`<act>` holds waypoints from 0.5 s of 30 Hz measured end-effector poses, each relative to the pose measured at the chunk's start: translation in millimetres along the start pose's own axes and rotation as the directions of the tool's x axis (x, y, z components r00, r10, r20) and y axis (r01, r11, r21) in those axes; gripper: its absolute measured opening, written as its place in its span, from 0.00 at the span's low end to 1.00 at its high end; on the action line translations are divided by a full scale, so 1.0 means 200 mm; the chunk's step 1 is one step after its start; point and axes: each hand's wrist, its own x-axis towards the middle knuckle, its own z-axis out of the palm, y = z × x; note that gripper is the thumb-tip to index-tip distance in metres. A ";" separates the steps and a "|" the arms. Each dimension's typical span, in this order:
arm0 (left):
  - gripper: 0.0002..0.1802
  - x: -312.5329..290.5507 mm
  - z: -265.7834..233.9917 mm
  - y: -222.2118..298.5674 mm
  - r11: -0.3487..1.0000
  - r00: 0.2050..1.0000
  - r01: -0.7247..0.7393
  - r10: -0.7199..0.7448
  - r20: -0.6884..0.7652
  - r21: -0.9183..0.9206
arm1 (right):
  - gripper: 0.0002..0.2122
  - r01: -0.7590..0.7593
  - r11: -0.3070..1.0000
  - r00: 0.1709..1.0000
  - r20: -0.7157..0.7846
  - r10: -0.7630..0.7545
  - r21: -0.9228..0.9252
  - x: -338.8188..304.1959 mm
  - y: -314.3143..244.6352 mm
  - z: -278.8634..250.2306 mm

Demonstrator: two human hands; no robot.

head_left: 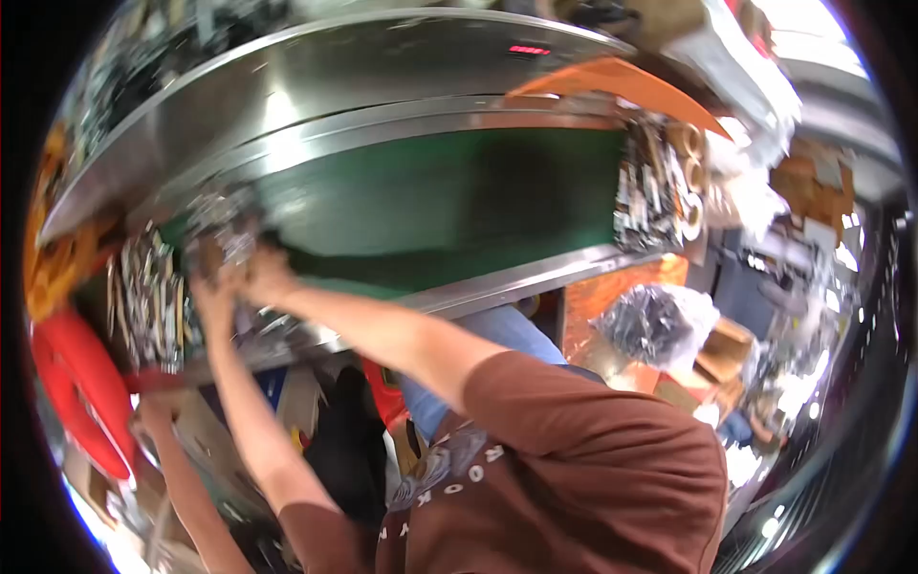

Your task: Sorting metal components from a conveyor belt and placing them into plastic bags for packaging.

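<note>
Both my arms stretch to the left end of a green conveyor belt (402, 201). My left hand (216, 292) and my right hand (266, 275) are close together, closed around the near side of a shiny bundle in clear plastic (225, 218). Motion smears the fingers and the bundle, so what is inside the plastic cannot be made out. Just left of my hands, several similar slim packs (148, 301) stand packed in a row at the belt's end.
More slim packs (643, 187) stand at the belt's right end beside tape rolls (690, 177). An orange sheet (612, 81) overhangs the far metal edge. Another person's hand (153, 416) is near a red round-ended part (81, 392) at left. A plastic bag of dark items (655, 323) lies at right.
</note>
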 end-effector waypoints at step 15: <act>0.23 -0.25 0.87 0.86 0.952 0.947 -0.263 0.286 -0.148 0.157 | 0.22 -0.654 0.583 0.283 -0.871 -0.402 -0.482 -0.88 1.09 -3.12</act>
